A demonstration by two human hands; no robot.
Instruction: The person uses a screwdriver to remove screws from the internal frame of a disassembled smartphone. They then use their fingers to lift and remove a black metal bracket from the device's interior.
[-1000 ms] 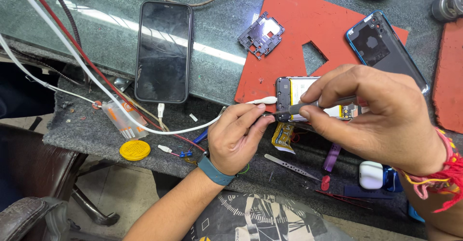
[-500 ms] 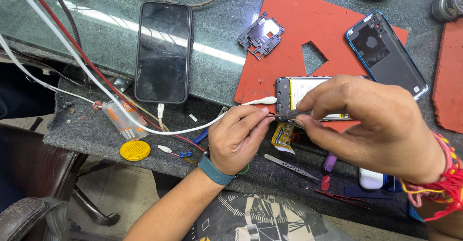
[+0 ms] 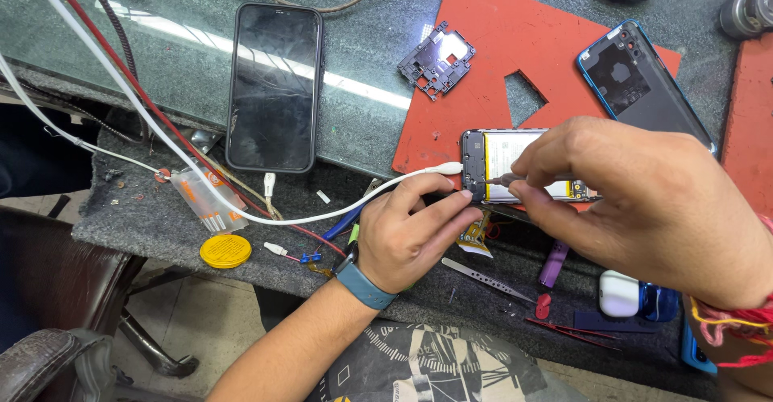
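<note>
Opened phone point(image 3: 515, 164), battery exposed, lies at lower edge of red mat point(image 3: 515, 72). White cable plug point(image 3: 447, 169) is seated at its end. Left hand point(image 3: 411, 237) is half-curled, fingertips bracing frame. Right hand point(image 3: 644, 201) is pinched shut on thin tool point(image 3: 503, 180). Risk: tip slip → battery pierced; cable tug → phone shifted.

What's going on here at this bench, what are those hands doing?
A person is working on an opened phone with its yellow-edged battery showing, lying on a red mat. The left hand steadies the phone's end, where a white cable plugs in. The right hand pinches a thin dark tool against the phone. A black phone, a blue back cover and a small black frame part lie nearby.
</note>
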